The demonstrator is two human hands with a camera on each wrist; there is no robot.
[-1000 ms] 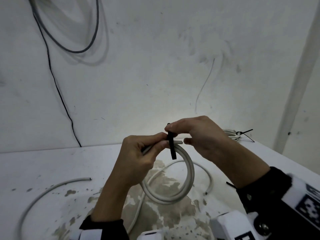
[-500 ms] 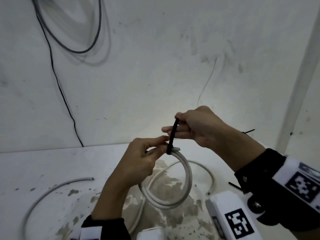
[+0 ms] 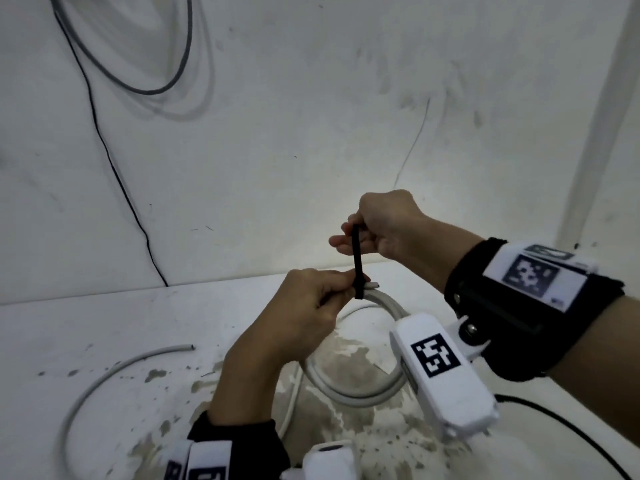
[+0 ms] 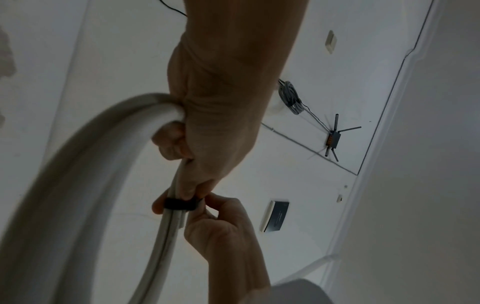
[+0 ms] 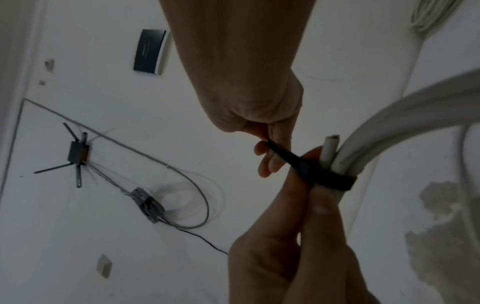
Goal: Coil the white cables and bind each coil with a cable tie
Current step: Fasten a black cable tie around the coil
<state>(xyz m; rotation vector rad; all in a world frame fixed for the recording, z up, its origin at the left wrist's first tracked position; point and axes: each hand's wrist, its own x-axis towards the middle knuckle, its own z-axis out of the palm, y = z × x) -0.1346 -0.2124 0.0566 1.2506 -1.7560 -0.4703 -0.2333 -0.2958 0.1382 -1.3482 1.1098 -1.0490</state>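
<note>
A thick white cable point(image 3: 349, 393) is looped into a coil held upright over the stained white table point(image 3: 104, 327). My left hand point(image 3: 311, 306) grips the coil at its top, where the strands and a cut end point(image 5: 330, 150) lie side by side. A black cable tie point(image 3: 357, 261) wraps round those strands. My right hand point(image 3: 374, 230) pinches the tie's free tail and holds it taut, straight up from the coil. The left wrist view shows the tie band point(image 4: 179, 203) snug round the strands point(image 4: 168, 236).
A second loose white cable point(image 3: 114, 372) curves across the table at the left. A thin black cord point(image 3: 568, 434) lies at the lower right. Grey and black wires point(image 3: 145, 88) hang on the back wall.
My right hand has risen, drawing the tie's tail upward until it stands taut above the coil. The left hand has kept its grip on the coil top.
</note>
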